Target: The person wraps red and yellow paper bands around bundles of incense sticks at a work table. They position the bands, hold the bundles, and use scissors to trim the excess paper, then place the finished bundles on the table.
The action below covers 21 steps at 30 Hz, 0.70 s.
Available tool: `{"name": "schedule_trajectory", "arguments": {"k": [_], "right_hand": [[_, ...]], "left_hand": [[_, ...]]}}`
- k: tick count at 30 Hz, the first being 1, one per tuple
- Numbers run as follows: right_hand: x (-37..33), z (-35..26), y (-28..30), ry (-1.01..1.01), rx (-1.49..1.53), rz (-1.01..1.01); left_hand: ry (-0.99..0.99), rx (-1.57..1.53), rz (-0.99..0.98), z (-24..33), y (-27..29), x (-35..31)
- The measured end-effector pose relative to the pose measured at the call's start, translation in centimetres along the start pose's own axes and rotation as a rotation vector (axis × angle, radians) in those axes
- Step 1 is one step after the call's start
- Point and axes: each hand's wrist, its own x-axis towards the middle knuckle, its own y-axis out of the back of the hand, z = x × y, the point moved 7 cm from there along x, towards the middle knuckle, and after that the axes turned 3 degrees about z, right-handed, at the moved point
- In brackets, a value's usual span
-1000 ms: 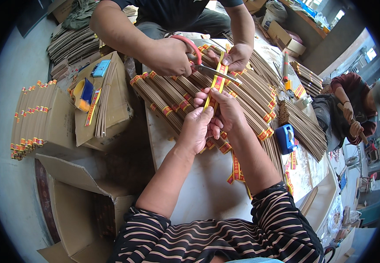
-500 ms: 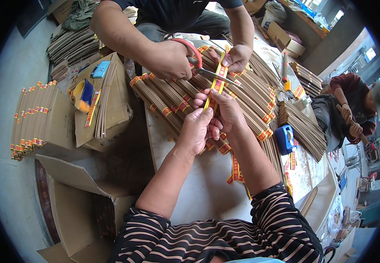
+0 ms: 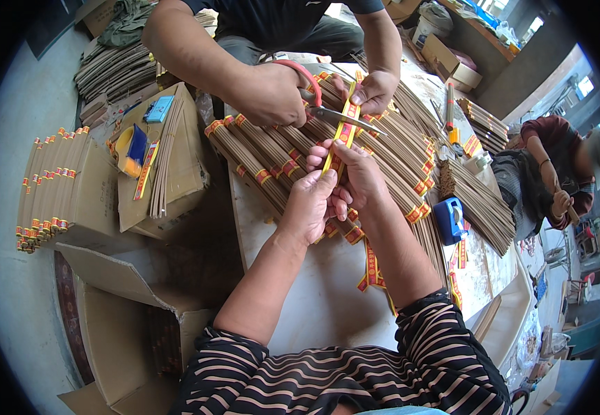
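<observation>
Between my hands and a co-worker's runs a narrow strip of yellow and red paper labels [image 3: 345,131]. My left hand [image 3: 308,205] pinches its near end. Just beside it my right hand [image 3: 357,173] grips the strip a little farther up, fingers curled under. Across from me, the co-worker's one hand [image 3: 375,91] holds the far end, while the other works red-handled scissors [image 3: 327,111] whose blades lie across the strip. Under our hands lie many bundles of brown sticks, probably incense [image 3: 272,149], wrapped in yellow and red bands.
Blue tape dispenser [image 3: 450,220] and loose sticks [image 3: 480,207] lie to the right on the white table [image 3: 279,304]. More label strips [image 3: 372,270] hang near my right forearm. Left stand cardboard boxes [image 3: 117,304] and stacked bundles [image 3: 51,183]. Another person [image 3: 556,166] sits at the far right.
The scissors' blades have drawn closer together across the strip. My hands have stayed in place. The person at the far right has shifted their arms.
</observation>
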Motion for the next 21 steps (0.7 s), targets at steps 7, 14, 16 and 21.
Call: {"name": "schedule_trajectory", "arguments": {"k": [7, 14, 16, 21], "right_hand": [[0.23, 0.26, 0.27, -0.005, 0.016, -0.011], [0.21, 0.16, 0.45, -0.004, 0.006, 0.01], [0.21, 0.22, 0.44, -0.007, 0.008, 0.012], [0.18, 0.21, 0.35, -0.001, 0.02, 0.008]], "left_hand": [[0.0, 0.001, 0.0, 0.03, -0.08, -0.04], [0.002, 0.002, 0.002, 0.02, -0.23, -0.03], [0.004, 0.006, 0.014, -0.04, -0.07, 0.04], [0.009, 0.005, 0.018, -0.23, 0.12, 0.13]]}}
